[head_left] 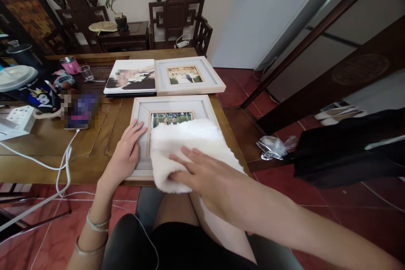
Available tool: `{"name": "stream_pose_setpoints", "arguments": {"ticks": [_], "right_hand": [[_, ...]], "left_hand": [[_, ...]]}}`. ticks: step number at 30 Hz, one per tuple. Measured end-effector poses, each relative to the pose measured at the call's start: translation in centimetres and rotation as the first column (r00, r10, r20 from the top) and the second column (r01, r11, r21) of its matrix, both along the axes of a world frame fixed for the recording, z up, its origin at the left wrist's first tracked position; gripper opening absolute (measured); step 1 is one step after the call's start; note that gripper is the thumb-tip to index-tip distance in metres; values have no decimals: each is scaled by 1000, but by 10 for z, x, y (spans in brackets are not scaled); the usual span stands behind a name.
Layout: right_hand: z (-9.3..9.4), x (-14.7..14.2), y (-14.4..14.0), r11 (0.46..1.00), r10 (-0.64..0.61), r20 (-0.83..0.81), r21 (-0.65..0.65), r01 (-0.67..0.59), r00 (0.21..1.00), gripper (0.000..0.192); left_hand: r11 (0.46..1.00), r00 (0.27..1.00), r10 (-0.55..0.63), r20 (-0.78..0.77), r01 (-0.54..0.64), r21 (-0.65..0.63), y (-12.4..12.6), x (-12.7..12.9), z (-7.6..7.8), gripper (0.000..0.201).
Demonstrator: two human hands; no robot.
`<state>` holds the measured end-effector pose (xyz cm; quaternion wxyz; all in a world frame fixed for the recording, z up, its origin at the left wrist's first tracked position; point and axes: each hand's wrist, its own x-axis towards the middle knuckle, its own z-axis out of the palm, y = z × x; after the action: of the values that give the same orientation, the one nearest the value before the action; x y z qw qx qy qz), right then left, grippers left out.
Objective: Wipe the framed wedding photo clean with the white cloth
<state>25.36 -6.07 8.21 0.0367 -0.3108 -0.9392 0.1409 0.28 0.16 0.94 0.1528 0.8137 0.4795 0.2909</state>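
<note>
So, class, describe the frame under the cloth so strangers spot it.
Find the wooden table, then its near edge, where the left hand rests on a pale frame. Unlike the uncovered frame behind, it lies partly under a white fluffy cloth.

Under the right fingers [183, 161], white cloth [202, 139] covers much of the photo frame [141, 107], and the right thumb [185, 179] loses its tip in a fold! Left of the left fingers [131, 130], a cabled device [84, 109] is blurred to blocks, a lidded cup [41, 96] sliced by the view's edge. Beyond both, a portrait print [133, 80] is part-pixelated, and the potted plant [120, 21] loses its top!
</note>
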Motion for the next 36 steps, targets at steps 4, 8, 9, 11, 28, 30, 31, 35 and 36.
{"name": "stream_pose_setpoints", "arguments": {"ticks": [4,8,9,11,28,30,31,35,36], "right_hand": [[4,0,-5,999,6,-34,-40,-8,999,64],[-9,-1,21,996,-86,-34,-23,85,996,73],[-14,-1,30,994,-111,-40,12,111,993,74],[-23,2,48,980,-165,-49,107,169,985,73],[2,-1,15,990,-132,66,-48,135,989,74],[-2,3,27,988,-155,47,-13,155,987,73],[-5,4,34,986,-165,39,18,165,985,72],[-23,11,62,959,-207,-16,194,206,978,69],[-27,11,67,949,-214,-26,229,215,976,69]], "left_hand": [[1000,1000,2,-8,-2,-3,0,0,-1,43],[1000,1000,0,-8,0,13,0,-1,-1,43],[1000,1000,0,-10,0,13,0,-1,-1,43],[1000,1000,3,-16,-2,9,0,-1,0,44],[1000,1000,-6,-10,6,4,0,0,0,44],[1000,1000,-5,-13,5,4,0,0,1,44],[1000,1000,-4,-13,4,2,0,0,1,44],[1000,1000,3,-16,-3,-7,-1,1,3,44],[1000,1000,4,-16,-4,-7,-1,1,3,44]]}}
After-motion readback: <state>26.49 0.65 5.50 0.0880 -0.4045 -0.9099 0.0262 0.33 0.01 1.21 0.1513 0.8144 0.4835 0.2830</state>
